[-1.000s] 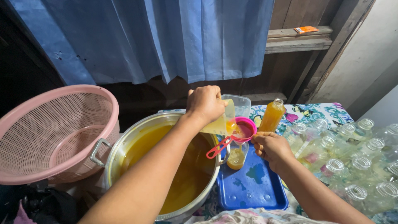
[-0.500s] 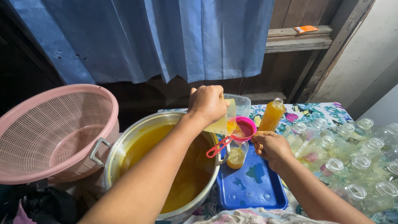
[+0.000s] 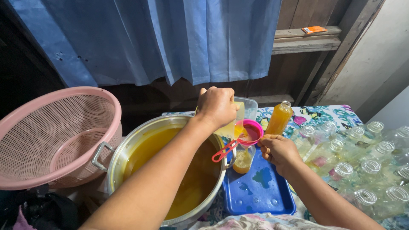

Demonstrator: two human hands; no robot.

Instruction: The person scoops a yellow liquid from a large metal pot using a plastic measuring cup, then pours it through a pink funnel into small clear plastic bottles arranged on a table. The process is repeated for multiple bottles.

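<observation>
while hands [image 3: 217, 106] [image 3: 277, 150] clamp jug [image 3: 233, 125] and funnel [image 3: 252, 132], jug's spout tips rightward.

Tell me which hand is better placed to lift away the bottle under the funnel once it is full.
Right. The right hand already rests beside the small bottle on the blue tray. The left hand is busy tipping the clear cup into the pink funnel.

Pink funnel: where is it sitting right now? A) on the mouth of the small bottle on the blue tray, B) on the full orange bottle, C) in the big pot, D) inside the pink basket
A: the pink funnel rests on the small bottle standing on the blue tray, while the left hand tips a clear cup into it.
</observation>
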